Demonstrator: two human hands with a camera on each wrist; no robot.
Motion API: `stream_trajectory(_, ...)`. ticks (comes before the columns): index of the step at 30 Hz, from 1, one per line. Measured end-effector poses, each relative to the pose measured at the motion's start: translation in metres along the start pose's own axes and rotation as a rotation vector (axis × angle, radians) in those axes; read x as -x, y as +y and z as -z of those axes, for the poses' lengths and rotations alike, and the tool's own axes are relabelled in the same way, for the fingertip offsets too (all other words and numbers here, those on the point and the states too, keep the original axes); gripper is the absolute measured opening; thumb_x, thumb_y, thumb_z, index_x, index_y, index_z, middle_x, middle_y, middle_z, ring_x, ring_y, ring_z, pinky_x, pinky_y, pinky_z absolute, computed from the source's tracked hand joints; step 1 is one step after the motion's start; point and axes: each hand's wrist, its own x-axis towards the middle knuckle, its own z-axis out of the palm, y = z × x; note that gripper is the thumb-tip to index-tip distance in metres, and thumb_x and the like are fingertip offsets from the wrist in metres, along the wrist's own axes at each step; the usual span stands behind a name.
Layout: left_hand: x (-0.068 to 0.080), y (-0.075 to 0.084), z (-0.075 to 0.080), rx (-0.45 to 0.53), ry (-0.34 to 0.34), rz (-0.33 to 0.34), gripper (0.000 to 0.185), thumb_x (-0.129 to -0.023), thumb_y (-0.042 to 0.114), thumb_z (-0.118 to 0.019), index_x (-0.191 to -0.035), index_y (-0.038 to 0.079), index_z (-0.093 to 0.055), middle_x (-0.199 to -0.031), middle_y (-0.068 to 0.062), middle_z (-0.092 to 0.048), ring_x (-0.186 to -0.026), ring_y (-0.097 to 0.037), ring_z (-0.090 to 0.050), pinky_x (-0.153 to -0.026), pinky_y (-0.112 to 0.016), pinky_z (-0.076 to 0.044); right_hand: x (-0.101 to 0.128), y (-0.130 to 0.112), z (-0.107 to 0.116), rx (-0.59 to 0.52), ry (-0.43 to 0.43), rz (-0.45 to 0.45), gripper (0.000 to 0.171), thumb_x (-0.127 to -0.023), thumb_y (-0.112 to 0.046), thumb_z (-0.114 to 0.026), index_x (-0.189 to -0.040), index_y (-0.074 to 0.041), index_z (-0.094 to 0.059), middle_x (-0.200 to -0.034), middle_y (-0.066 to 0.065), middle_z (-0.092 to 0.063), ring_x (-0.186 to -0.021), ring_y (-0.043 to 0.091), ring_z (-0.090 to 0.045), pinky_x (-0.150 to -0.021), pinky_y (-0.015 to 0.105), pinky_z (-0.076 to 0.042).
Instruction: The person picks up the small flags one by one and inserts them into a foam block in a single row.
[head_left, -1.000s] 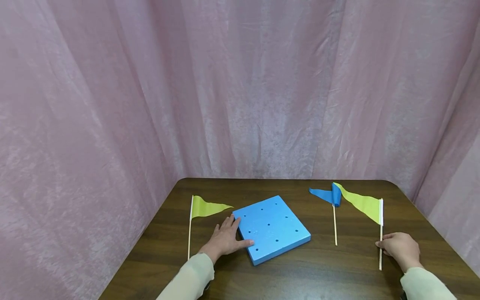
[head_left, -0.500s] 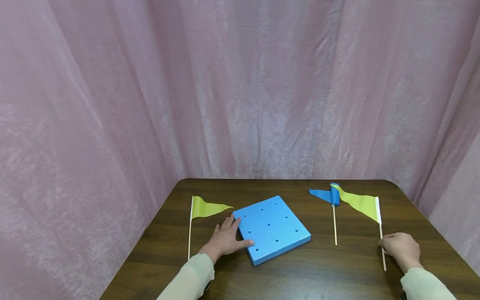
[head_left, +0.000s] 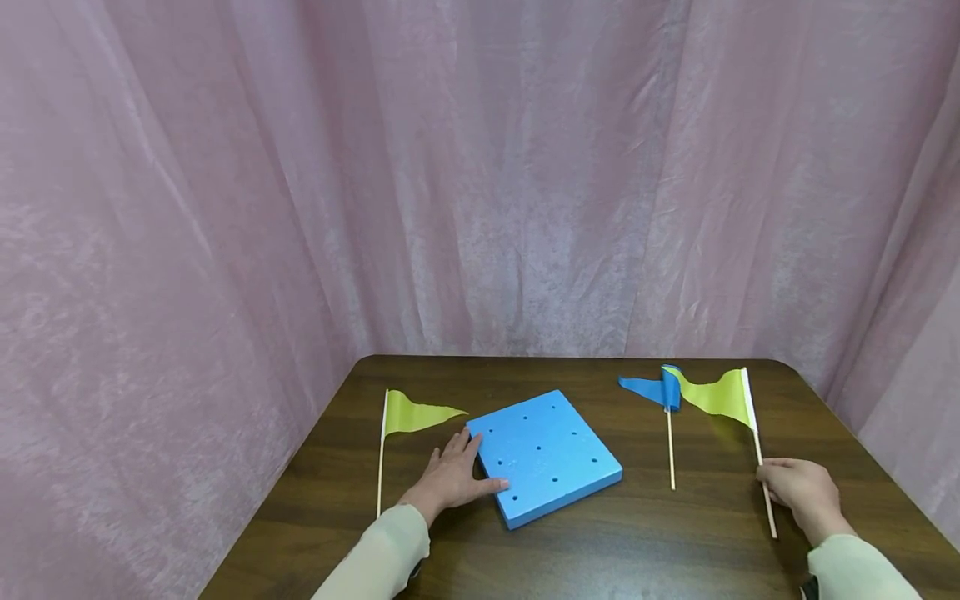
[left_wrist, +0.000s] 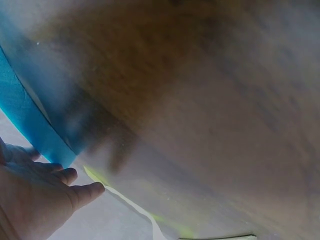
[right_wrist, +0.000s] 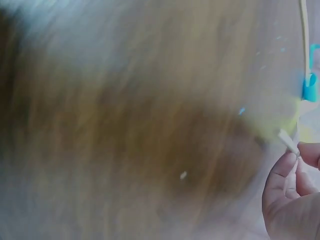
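A blue foam block (head_left: 546,457) with several holes lies on the dark wooden table (head_left: 600,542). My left hand (head_left: 450,479) rests flat against its left edge, fingers straight; the left wrist view shows the same hand (left_wrist: 35,197) beside the blue block (left_wrist: 25,120). My right hand (head_left: 802,492) pinches the wooden stick of a yellow-green flag (head_left: 720,397) and tilts its top up off the table. In the right wrist view the fingers (right_wrist: 282,175) hold the stick end (right_wrist: 289,142). A blue flag (head_left: 651,390) on a stick lies left of it.
Another yellow-green flag (head_left: 416,413) on a stick lies flat left of the block. Pink curtains (head_left: 480,175) close in the table at the back and both sides. The table's front edge runs near my sleeves.
My right hand has lifted and tilted the right yellow-green flag, so its top has risen and swung left. The left hand and block have not moved.
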Motion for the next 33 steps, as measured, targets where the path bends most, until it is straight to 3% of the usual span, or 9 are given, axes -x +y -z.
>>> stream_trajectory(5, 0.000, 0.000, 0.000, 0.002, 0.003, -0.004, 0.110, -0.078, 0.082, -0.057, -0.159, 0.016, -0.024, -0.165, -0.012, -0.011, -0.151, -0.034, -0.011, -0.116, -0.062, -0.009, -0.005, -0.008, -0.003, -0.255, -0.023, -0.055, 0.042, -0.086, -0.006, -0.063, -0.117, 0.023, -0.057, -0.077, -0.003, -0.066, -0.064, 0.001, -0.058, -0.059, 0.023, -0.055)
stream_trajectory(8, -0.001, -0.001, 0.000, 0.000, -0.002, -0.004, 0.110, -0.077, 0.082, -0.056, -0.159, 0.017, -0.023, -0.165, -0.011, -0.010, -0.151, -0.032, -0.010, -0.116, -0.062, -0.008, -0.007, -0.016, -0.004, -0.350, -0.018, -0.056, 0.042, -0.088, -0.003, -0.062, -0.119, 0.025, -0.054, -0.074, -0.008, -0.064, -0.064, 0.002, -0.059, -0.061, 0.023, -0.055)
stream_trajectory(11, -0.001, -0.001, -0.001, 0.007, 0.000, -0.006, 0.110, -0.077, 0.082, -0.056, -0.159, 0.017, -0.023, -0.165, -0.011, -0.010, -0.151, -0.032, -0.010, -0.116, -0.062, -0.008, -0.006, -0.027, -0.003, -0.415, -0.007, -0.056, 0.037, -0.090, -0.003, -0.063, -0.119, 0.018, -0.057, -0.073, -0.008, -0.063, -0.065, 0.003, -0.059, -0.062, 0.024, -0.056)
stream_trajectory(16, -0.001, -0.001, -0.001, 0.010, 0.004, -0.010, 0.110, -0.077, 0.082, -0.057, -0.159, 0.017, -0.024, -0.166, -0.012, -0.007, -0.151, -0.034, -0.010, -0.116, -0.063, -0.009, -0.003, -0.045, -0.003, -0.534, -0.013, -0.069, 0.008, -0.090, -0.004, -0.068, -0.097, -0.007, -0.067, -0.074, -0.010, -0.063, -0.067, 0.005, -0.061, -0.065, 0.025, -0.057)
stream_trajectory(20, -0.001, -0.001, 0.000, 0.007, 0.002, -0.015, 0.110, -0.077, 0.081, -0.057, -0.159, 0.016, -0.024, -0.166, -0.010, -0.006, -0.150, -0.034, -0.011, -0.115, -0.064, -0.009, 0.000, -0.058, -0.010, -0.577, -0.026, -0.034, 0.012, -0.091, -0.004, -0.069, -0.091, -0.016, -0.066, -0.075, -0.011, -0.063, -0.068, 0.005, -0.062, -0.067, 0.024, -0.058)
stream_trajectory(22, -0.001, -0.001, -0.001, 0.004, -0.001, -0.017, 0.109, -0.078, 0.081, -0.057, -0.159, 0.016, -0.024, -0.166, -0.010, -0.006, -0.150, -0.034, -0.011, -0.115, -0.064, -0.009, 0.002, -0.065, -0.015, -0.571, -0.031, -0.014, 0.009, -0.092, -0.006, -0.069, -0.098, -0.011, -0.065, -0.075, -0.012, -0.064, -0.069, 0.005, -0.062, -0.067, 0.024, -0.057)
stream_trajectory(27, 0.000, -0.001, -0.001, 0.004, -0.003, -0.020, 0.110, -0.078, 0.082, -0.056, -0.159, 0.016, -0.023, -0.166, -0.009, -0.007, -0.150, -0.034, -0.012, -0.115, -0.065, -0.010, 0.006, -0.083, -0.031, -0.568, -0.050, 0.023, 0.026, -0.093, -0.008, -0.069, -0.114, 0.001, -0.059, -0.077, -0.011, -0.064, -0.070, 0.005, -0.062, -0.067, 0.022, -0.057)
stream_trajectory(33, -0.001, -0.002, -0.001, 0.012, 0.002, -0.023, 0.110, -0.078, 0.081, -0.056, -0.160, 0.016, -0.022, -0.166, -0.008, -0.006, -0.150, -0.034, -0.012, -0.114, -0.065, -0.010, 0.011, -0.104, -0.049, -0.669, -0.079, 0.087, 0.012, -0.091, -0.003, -0.070, -0.100, -0.009, -0.064, -0.076, -0.011, -0.065, -0.069, 0.004, -0.063, -0.066, 0.021, -0.056)
